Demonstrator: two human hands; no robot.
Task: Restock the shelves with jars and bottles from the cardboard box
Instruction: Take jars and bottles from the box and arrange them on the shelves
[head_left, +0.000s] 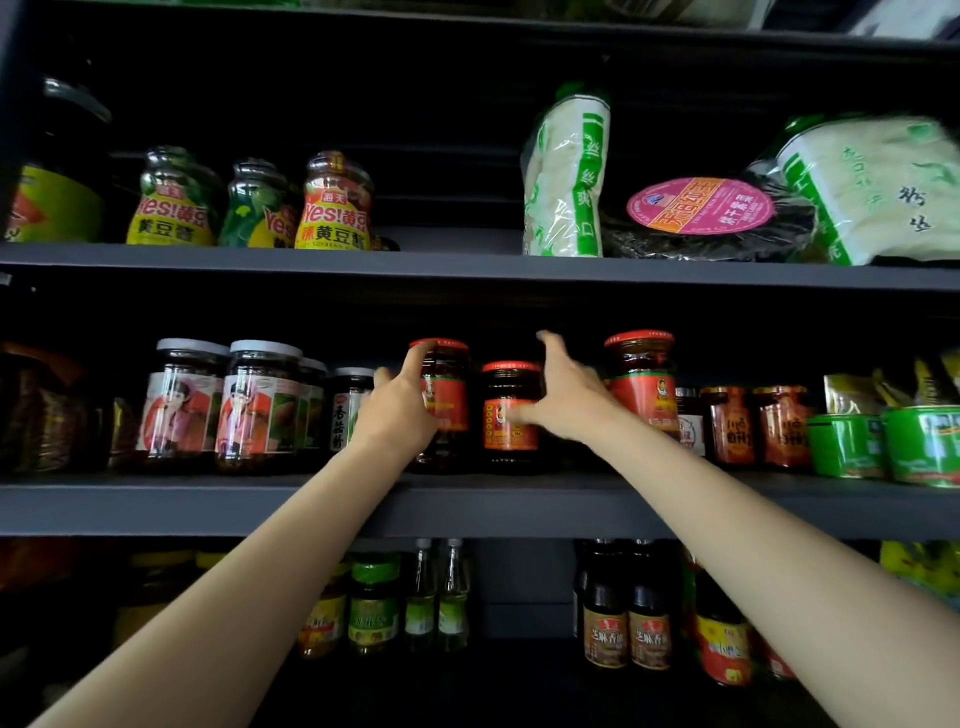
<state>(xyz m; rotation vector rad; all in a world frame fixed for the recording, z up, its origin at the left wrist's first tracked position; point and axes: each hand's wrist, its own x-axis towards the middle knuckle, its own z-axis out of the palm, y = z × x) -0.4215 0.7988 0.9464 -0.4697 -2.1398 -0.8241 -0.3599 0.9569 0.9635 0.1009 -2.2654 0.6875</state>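
Hands (400, 410) (566, 400) flank two red-lidded jars (447, 400) (511, 415), left gripping one.

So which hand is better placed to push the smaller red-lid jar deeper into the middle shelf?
The right hand, probably. Its thumb already lies on the smaller red-lid jar, fingers open above it. The left hand is busy gripping the taller red-lid jar beside it.

Dim, contrasty light from the front leaves the shelf recesses behind the left hand (400, 410) and the motion-blurred right hand (563, 400) near black, with glare on jar lids beside them and wide-angle bending and softness toward the edges
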